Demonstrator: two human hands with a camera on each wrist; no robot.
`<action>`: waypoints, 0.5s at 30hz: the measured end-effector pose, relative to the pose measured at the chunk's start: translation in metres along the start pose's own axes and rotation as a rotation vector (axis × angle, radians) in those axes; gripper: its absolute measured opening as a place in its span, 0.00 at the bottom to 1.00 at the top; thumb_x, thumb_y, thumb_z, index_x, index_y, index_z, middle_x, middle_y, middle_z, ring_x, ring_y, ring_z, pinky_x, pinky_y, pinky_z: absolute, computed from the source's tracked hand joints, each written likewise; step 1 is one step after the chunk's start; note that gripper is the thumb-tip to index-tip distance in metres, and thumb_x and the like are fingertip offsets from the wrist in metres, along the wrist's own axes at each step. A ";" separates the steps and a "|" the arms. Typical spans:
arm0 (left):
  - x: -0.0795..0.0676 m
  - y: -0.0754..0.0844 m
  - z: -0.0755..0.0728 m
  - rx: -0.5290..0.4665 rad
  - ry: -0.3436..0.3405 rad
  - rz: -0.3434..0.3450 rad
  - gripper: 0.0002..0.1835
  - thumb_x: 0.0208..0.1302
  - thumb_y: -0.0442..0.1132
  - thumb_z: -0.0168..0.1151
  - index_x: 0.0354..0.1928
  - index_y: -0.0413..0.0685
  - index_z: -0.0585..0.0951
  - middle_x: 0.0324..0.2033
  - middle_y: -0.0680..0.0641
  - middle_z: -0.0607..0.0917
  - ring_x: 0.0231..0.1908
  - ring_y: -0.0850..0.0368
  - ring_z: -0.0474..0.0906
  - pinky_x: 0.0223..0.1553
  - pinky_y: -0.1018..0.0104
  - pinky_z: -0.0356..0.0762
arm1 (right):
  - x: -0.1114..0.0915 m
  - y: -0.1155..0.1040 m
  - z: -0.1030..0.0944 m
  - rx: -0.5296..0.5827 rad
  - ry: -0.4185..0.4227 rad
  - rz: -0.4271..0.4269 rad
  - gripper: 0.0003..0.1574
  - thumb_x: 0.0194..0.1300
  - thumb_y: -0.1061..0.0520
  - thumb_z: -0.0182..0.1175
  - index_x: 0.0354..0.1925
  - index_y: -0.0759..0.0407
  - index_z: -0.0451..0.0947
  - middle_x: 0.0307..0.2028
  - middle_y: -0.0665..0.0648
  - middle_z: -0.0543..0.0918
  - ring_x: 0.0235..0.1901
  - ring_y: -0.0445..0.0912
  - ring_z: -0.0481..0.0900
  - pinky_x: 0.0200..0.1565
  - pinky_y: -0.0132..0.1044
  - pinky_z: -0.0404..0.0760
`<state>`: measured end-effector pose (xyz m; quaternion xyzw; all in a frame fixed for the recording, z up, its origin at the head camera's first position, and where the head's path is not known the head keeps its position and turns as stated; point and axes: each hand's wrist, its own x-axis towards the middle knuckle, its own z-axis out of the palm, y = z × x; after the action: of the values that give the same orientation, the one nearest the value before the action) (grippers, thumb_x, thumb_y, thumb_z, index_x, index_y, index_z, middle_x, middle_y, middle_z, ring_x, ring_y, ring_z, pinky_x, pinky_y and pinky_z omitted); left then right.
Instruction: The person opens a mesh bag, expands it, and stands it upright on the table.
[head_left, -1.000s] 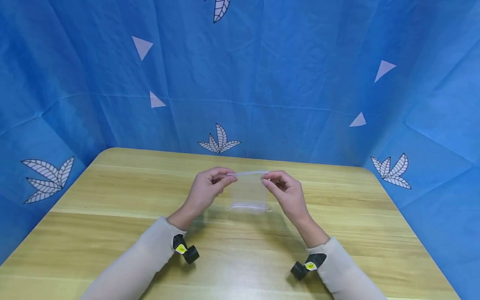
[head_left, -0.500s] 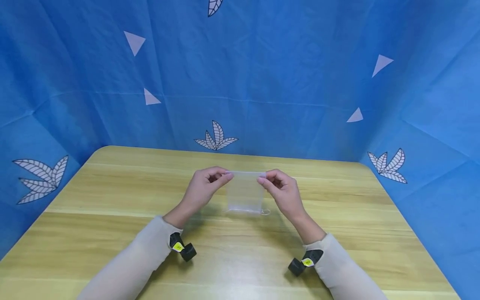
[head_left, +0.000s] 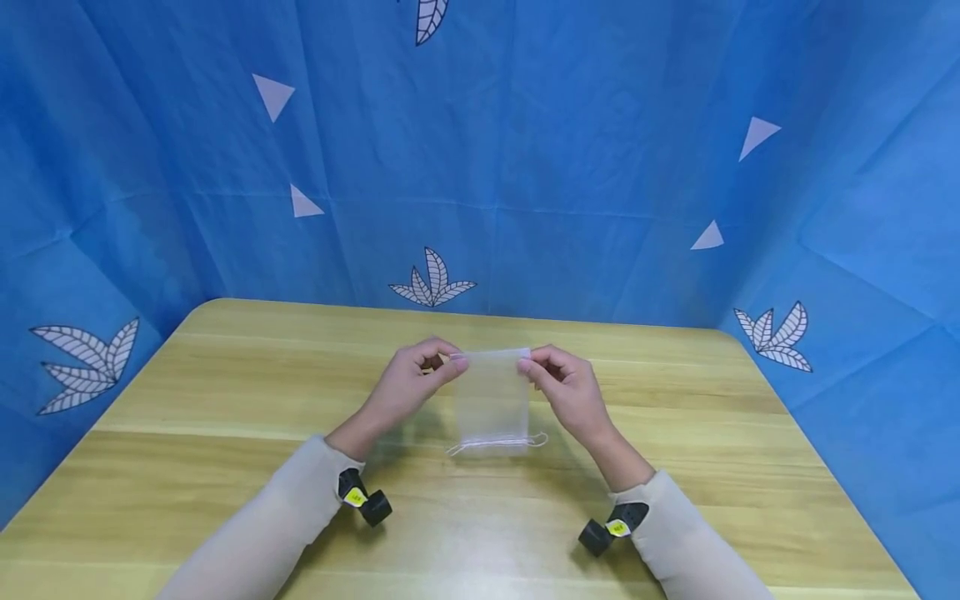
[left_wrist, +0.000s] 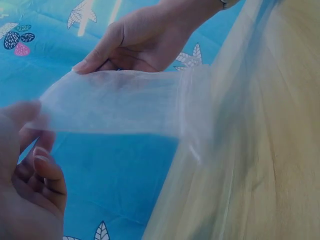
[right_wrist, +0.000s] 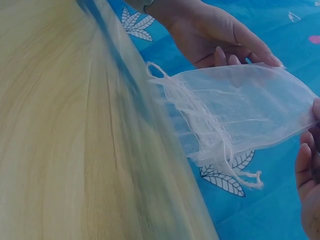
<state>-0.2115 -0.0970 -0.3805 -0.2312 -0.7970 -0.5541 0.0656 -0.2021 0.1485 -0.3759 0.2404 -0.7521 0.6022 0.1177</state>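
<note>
A sheer white drawstring pouch (head_left: 492, 396) hangs between both hands above the table. Its gathered end with the cord (head_left: 498, 442) is lowest, and cord loops stick out on both sides. My left hand (head_left: 412, 377) pinches the upper left corner between thumb and fingers. At the upper right corner, my right hand (head_left: 567, 387) pinches the fabric the same way. In the right wrist view the mesh (right_wrist: 245, 105) is stretched flat, its cord (right_wrist: 200, 120) bunched along the gathered end. The left wrist view shows the pouch (left_wrist: 120, 100) spanning from one hand to the other.
A wood-grain table (head_left: 480, 533) lies beneath the hands. Blue cloth (head_left: 570, 150) with leaf and triangle prints hangs behind it and at both sides. Each sleeved wrist carries a small black camera (head_left: 372, 506).
The pouch's corded end has swung lower and toward me, so more of the pouch now shows. Both hands keep pinching the upper corners and have hardly moved.
</note>
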 end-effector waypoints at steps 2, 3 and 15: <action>-0.001 0.000 0.000 -0.010 -0.028 -0.010 0.12 0.68 0.49 0.62 0.44 0.50 0.85 0.28 0.49 0.79 0.25 0.54 0.68 0.24 0.67 0.64 | 0.000 0.006 0.000 -0.005 -0.019 0.006 0.04 0.68 0.69 0.58 0.37 0.69 0.80 0.27 0.68 0.75 0.23 0.45 0.68 0.25 0.31 0.69; -0.001 0.000 0.001 -0.015 -0.040 -0.013 0.13 0.69 0.49 0.62 0.45 0.50 0.85 0.29 0.49 0.80 0.26 0.54 0.68 0.24 0.67 0.64 | 0.000 0.007 0.000 -0.008 -0.028 0.007 0.04 0.68 0.68 0.59 0.38 0.68 0.81 0.27 0.68 0.75 0.24 0.46 0.68 0.25 0.31 0.69; -0.003 -0.002 0.006 0.002 -0.086 -0.041 0.13 0.68 0.52 0.62 0.43 0.53 0.87 0.25 0.46 0.79 0.24 0.55 0.67 0.25 0.67 0.65 | -0.005 0.008 0.008 -0.010 -0.097 0.009 0.03 0.67 0.60 0.63 0.38 0.59 0.81 0.31 0.53 0.80 0.27 0.43 0.72 0.30 0.33 0.74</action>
<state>-0.2087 -0.0930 -0.3854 -0.2384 -0.8043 -0.5439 0.0201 -0.2011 0.1434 -0.3875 0.2653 -0.7610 0.5867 0.0796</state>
